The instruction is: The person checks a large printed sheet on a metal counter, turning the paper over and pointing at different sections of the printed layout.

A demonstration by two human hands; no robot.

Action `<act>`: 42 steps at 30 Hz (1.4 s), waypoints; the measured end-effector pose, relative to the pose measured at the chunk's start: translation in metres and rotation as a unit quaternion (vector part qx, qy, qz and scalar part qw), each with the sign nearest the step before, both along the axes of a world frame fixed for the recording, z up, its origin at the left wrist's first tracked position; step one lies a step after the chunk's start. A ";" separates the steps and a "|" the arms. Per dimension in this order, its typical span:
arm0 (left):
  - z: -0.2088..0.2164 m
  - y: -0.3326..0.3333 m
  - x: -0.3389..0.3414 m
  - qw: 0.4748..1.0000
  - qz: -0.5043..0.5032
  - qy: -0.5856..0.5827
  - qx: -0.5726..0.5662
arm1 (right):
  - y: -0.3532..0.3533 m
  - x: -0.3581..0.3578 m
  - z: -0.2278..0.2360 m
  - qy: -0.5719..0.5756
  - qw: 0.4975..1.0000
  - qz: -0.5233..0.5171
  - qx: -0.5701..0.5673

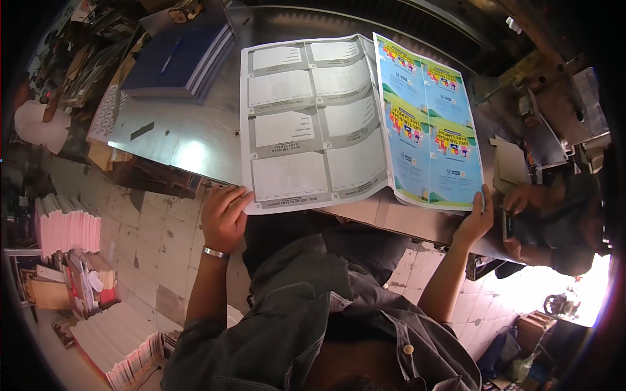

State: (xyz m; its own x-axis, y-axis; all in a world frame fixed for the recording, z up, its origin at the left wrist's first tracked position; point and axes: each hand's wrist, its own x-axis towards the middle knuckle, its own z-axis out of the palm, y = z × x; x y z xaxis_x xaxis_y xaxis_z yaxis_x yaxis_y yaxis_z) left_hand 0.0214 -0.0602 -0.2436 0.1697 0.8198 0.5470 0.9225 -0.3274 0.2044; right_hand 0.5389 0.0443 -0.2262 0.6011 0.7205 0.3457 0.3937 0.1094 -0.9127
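Observation:
A large grey-and-white printed sheet (287,156) with repeated panels lies on the metal work table, its near edge lifted and curling toward me. A glossy blue-and-green printed sheet (430,130) adjoins it on the right, also tilted up. They meet at a curved fold or overlap in the middle; I cannot tell whether they are joined. My left hand (225,212), with a metal band at the wrist, pinches the near left corner of the grey sheet. At the near right corner of the colour sheet, my right hand (477,220) grips the edge between thumb and fingers.
A thick stack of dark blue covers or books (176,62) with a pen (171,57) on it sits on the metal table (176,133). Paper stacks (68,225) stand on the floor at left. Another person's hands (518,197) hold a dark flat object at right.

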 end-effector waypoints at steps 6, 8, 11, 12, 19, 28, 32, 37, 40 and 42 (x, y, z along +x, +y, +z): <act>0.051 0.038 0.006 0.966 0.005 -0.258 0.004 | 0.005 0.003 -0.002 -0.032 0.999 -0.009 -0.020; 0.066 0.055 0.004 0.948 0.017 -0.319 -0.017 | 0.005 0.007 -0.004 -0.042 0.999 -0.005 -0.007; 0.091 0.077 0.014 0.957 0.012 -0.287 -0.042 | 0.005 0.014 -0.009 -0.034 0.999 -0.001 0.019; 0.099 0.083 0.020 0.958 0.006 -0.287 -0.030 | 0.006 0.012 -0.009 -0.040 0.999 -0.007 -0.003; 0.114 0.096 0.030 0.963 -0.013 -0.269 -0.026 | 0.007 0.013 -0.014 -0.031 0.999 0.007 -0.005; 0.087 0.087 0.029 0.945 -0.058 -0.323 0.012 | 0.006 0.014 -0.011 -0.044 0.999 -0.001 0.003; 0.046 0.067 0.019 0.919 -0.034 -0.393 0.017 | 0.008 0.015 -0.011 -0.059 0.998 0.000 -0.012; 0.007 0.058 0.018 0.857 0.004 -0.513 0.057 | 0.008 0.010 -0.005 -0.036 0.999 0.005 0.002; 0.001 0.056 0.023 0.795 0.059 -0.601 0.054 | 0.006 0.013 -0.007 -0.042 0.999 0.002 0.002; -0.007 0.057 0.016 0.770 0.054 -0.634 0.050 | 0.006 0.017 -0.011 -0.036 0.999 0.000 0.005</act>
State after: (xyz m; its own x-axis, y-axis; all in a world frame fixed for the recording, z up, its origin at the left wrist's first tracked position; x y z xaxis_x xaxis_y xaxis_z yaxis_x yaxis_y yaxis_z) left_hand 0.0370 -0.0035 -0.2501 -0.6189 0.7345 0.2783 0.0258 -0.3351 0.9418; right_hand 0.5559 0.0499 -0.2376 0.5740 0.7175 0.3945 0.4581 0.1180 -0.8810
